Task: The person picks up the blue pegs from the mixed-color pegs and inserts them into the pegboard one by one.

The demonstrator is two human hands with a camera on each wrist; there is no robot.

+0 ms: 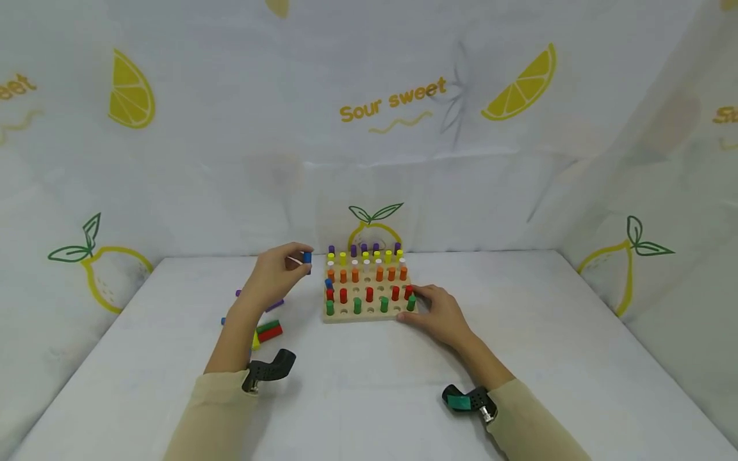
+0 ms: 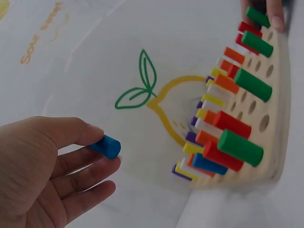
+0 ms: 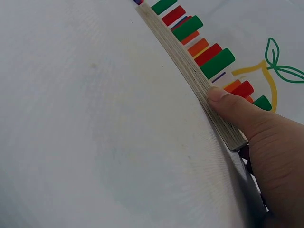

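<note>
Between thumb and fingers, my left hand [image 1: 278, 272] pinches a blue peg [image 2: 108, 146], held in the air just left of the wooden pegboard [image 1: 370, 317]. Rows of green, red, orange, white, yellow and purple pegs stand in the board, with bare holes among them. One blue peg [image 2: 209, 164] stands at the board's left side, behind a red one. My right hand [image 1: 441, 314] grips the board's front right corner. Its thumb [image 3: 232, 107] presses on the front edge, while the other fingers are mostly hidden in the right wrist view.
Loose pegs lie on the white table left of the board, partly behind the left forearm: a red peg [image 1: 270, 334], a green peg [image 1: 268, 326], a yellow peg [image 1: 255, 341] and a purple peg [image 1: 275, 305] among them. A lemon-printed white cloth [image 1: 403, 186] hangs behind the table.
</note>
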